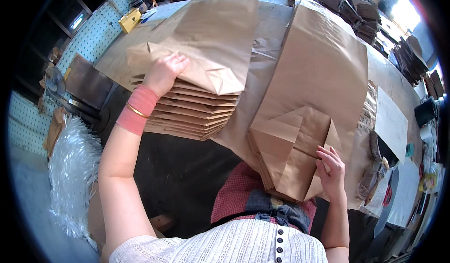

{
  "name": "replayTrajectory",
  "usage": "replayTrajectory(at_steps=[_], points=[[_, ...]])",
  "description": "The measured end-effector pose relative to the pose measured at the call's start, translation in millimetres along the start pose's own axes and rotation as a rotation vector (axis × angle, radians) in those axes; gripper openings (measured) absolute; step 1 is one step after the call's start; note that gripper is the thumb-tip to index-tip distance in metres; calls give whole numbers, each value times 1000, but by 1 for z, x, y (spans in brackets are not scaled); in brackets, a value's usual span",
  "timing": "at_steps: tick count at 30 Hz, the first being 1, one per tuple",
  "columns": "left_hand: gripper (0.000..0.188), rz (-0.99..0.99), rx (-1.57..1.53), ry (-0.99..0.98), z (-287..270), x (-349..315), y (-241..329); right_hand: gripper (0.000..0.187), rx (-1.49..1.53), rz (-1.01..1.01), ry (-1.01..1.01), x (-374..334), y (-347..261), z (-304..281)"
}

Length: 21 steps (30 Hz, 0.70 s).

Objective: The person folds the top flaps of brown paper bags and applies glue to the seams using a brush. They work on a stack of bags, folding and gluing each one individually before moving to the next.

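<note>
A stack of brown paper bags (197,110) with folded ends lies on the left of the table. My left hand (165,71), a pink band on its wrist, is closed on the folded end of the top paper bag (215,42); its thumb is hidden. To the right is a second pile of large paper bags (323,61). The near end of its uppermost bag is opened out into a flattened, diamond-like bottom (300,146) with creased flaps. My right hand (332,171) rests at the right side of this bottom, fingers stretched and slightly apart, holding nothing.
The paper-covered table (267,52) runs beneath both piles. A pale board (391,122) and a long blade-like tool (389,199) lie at the right. A yellow box (130,20) stands at the far left, above a fan (55,81) and shiny white strands (72,174).
</note>
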<state>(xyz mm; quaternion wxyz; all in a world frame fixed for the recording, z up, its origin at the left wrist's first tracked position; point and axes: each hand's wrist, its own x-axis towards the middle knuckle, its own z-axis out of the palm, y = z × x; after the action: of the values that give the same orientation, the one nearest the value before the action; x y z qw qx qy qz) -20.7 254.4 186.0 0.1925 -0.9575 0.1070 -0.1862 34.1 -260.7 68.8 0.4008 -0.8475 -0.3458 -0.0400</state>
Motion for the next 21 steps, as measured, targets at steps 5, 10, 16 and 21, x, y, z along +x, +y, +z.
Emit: replayTrajectory(at_steps=[5, 10, 16, 21], points=[[30, -100, -195, -148, 25, -40, 25, 21, -35, -12, -31, 1, -1, 6], [26, -62, -268, -108, 27, -33, 14, 22, -76, -11, -16, -9, 10, -6], [48, -221, 22, -323, -22, -15, 46, 25, -145, 193, 109, -25, 40, -53], [39, -33, -654, -266, -44, 44, 184, 35, -272, 443, -21, -21, 53, -61]])
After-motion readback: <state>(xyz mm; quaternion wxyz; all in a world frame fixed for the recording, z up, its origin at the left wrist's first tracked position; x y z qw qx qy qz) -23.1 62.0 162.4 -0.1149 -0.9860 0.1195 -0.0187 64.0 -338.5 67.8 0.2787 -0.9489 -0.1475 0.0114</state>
